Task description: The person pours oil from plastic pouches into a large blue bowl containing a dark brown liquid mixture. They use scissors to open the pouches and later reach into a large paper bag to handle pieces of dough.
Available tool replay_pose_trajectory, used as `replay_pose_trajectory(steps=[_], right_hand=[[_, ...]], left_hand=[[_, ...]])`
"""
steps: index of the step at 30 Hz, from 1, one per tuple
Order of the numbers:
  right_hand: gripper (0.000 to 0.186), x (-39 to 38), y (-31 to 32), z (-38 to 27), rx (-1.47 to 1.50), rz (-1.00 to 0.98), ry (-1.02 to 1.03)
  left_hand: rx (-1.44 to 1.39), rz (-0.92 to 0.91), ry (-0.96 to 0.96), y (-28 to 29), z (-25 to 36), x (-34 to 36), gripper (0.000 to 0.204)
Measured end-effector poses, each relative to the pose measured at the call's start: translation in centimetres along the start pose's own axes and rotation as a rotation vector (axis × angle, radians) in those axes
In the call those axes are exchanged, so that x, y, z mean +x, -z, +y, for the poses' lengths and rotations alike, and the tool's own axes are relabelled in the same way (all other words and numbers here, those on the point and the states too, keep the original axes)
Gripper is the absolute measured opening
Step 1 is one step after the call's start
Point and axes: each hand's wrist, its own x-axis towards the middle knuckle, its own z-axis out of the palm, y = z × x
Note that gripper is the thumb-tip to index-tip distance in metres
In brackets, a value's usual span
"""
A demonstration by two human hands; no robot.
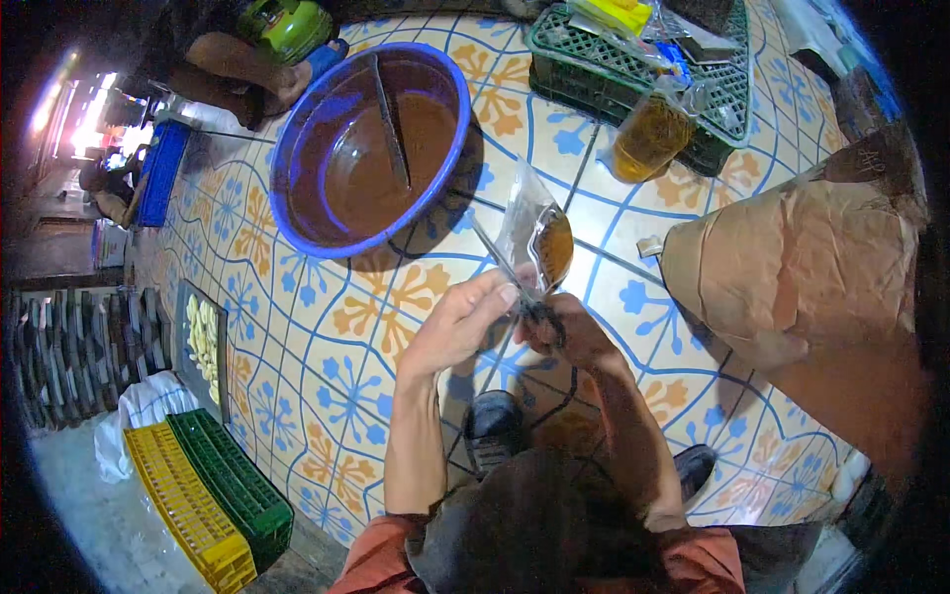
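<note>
Tiles (pixel 386 297) with blue and orange flowers run beneath you across most of the frame. At upper left, a blue basin (pixel 297 233) with brown liquid inside has a dark stick (pixel 390 124) leaning in it; another person's hand or foot sits beside its rim, too dim to tell which. At lower left stand a yellow crate (pixel 188 505) and a green crate (pixel 233 475).

Your forearms rise from the lower edge and converge near the middle. Your left hand (pixel 460 319) pinches the bottom of a clear bag (pixel 522 213), thumb over fingers; the bag stands up at centre with brown contents. Your right hand (pixel 569 337) is curled around the dark handles of what seem to be scissors (pixel 542 325), partly hidden.

Tile spreads between your left wrist and the basin. To your right, a paper sack (pixel 802 262) bounds the space; at upper right, a dark green crate (pixel 584 84) does, with an amber-filled bag (pixel 653 137) against its side.
</note>
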Motion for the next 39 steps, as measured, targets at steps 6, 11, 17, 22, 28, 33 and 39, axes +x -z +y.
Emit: replay_pose_trajectory(steps=[6, 11, 17, 22, 28, 33, 39], right_hand=[[0.047, -1.0, -0.7, -0.7, -0.099, -0.036, 0.090], [0.068, -7.3, 4.0, -1.5, -0.064, 0.061, 0.104], [0.049, -7.7, 9.5, 4.9, -1.395, 0.820, -0.277], [0.038, -6.9, 9.9, 6.7, -1.405, 0.933, -0.411], [0.021, -4.2, 7.4, -2.6, -1.837, 0.391, -0.535], [0.020, -2.6, 11.6, -1.3, -1.894, 0.455, -0.566], [0.031, -3.9, 7.8, -5.0, -1.766, 0.586, -0.159]], left_hand=[[-0.006, 0.045, -0.091, -0.8, 0.0, 0.0, 0.025], [-0.028, -0.003, 0.141, -0.5, -0.1, -0.1, 0.035], [0.004, 0.070, 0.075, -0.7, -0.1, -0.1, 0.027], [-0.313, 0.036, -0.097, -0.6, -1.1, -0.5, 0.025], [-0.552, 0.017, 0.023, 0.0, -3.6, -1.7, 0.027], [-0.738, 0.058, 0.278, 0.2, -3.7, -1.8, 0.027], [-0.293, 0.147, -0.322, -0.7, -6.4, -3.6, 0.020]])
